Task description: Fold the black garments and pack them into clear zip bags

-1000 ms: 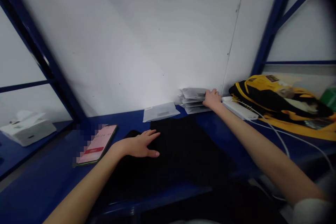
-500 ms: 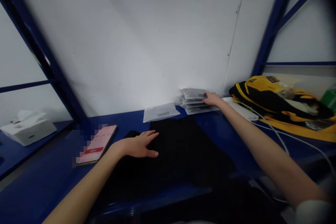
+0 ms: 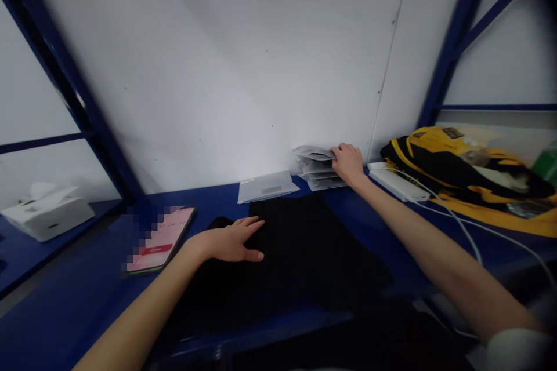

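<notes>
Black cloth [image 3: 300, 255] lies spread on the blue table, its far edge close to a single flat translucent plastic bag [image 3: 266, 186]. My left hand [image 3: 232, 240] rests on the cloth's left part, fingers stretched and apart. Against the wall, a stack of translucent plastic bags [image 3: 319, 169] holds dark content that shows at its right side. My right hand [image 3: 349, 163] is at the stack's right end, with thumb and fingers closed on the edge of the top bag, which is lifted and bulges a little.
A phone with a pink screen [image 3: 163, 243] lies left of the cloth. Farther left stands a tissue box [image 3: 49, 214]. On the right are a white power strip [image 3: 398, 184] with cables and a yellow and black bag [image 3: 461, 168]. Blue frame posts [image 3: 452, 52] flank the white wall.
My right hand has turned and risen slightly at the stack, and the top bag's edge has come up from those below. My left hand has stayed in place on the black cloth.
</notes>
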The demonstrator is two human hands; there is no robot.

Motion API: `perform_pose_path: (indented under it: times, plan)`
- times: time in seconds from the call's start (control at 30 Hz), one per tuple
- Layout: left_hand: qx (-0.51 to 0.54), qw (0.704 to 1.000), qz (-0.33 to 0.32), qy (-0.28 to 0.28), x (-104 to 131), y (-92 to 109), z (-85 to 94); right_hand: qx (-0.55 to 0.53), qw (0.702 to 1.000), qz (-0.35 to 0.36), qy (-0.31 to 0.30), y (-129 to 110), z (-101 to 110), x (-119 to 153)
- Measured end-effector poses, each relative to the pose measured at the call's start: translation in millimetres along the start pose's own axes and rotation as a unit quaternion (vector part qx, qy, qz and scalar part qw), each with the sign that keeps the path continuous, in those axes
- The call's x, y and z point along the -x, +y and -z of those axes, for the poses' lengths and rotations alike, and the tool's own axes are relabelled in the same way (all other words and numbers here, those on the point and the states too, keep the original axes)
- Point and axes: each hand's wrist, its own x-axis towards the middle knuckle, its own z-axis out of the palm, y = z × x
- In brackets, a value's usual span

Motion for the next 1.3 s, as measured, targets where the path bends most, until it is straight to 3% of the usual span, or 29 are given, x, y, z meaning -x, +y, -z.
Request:
perform_pose_path:
  times: [0.23, 0.37, 0.43, 0.53, 0.63, 0.87, 1.0, 1.17, 1.3]
  plan:
    - [-0.011, 1.0, -0.006, -0.002, -1.7, -3.7, -1.3, -0.049, 0.988, 0.141, 0.037, -68.7, 20.2, -6.0]
    - [-0.016, 1.0, -0.004, -0.004, -1.5, -3.8, -1.2, -0.062, 0.973, 0.22, 0.037, -110.4, 16.6, -4.7]
    - [-0.016, 1.0, -0.004, -0.003, -1.2, -3.7, -1.5, -0.055, 0.968, 0.246, 0.005, -126.0, 8.4, -1.0]
    - [-0.014, 1.0, -0.006, 0.002, -1.0, -3.9, -2.2, -0.034, 0.957, 0.264, -0.116, -138.0, -7.3, 6.4]
    - [-0.014, 1.0, -0.011, 0.007, -0.4, -4.0, -2.4, -0.022, 0.947, 0.264, -0.183, -136.7, -17.4, 11.5]
    - [-0.008, 1.0, 0.005, 0.001, 2.2, -3.6, 1.8, -0.002, 0.955, 0.239, -0.173, -111.8, -5.9, 16.3]
    - [-0.012, 1.0, -0.003, 0.021, 2.3, -7.0, 5.5, -0.002, 0.946, 0.293, -0.139, -91.0, -3.3, 20.8]
    - [-0.035, 0.988, -0.018, 0.151, -9.2, -6.8, 9.7, -0.066, 0.942, 0.319, -0.083, -73.1, -10.8, 22.0]
    - [-0.087, 0.963, -0.008, 0.254, -34.8, -5.8, 14.2, -0.109, 0.942, 0.31, -0.065, -69.5, -14.6, 20.5]
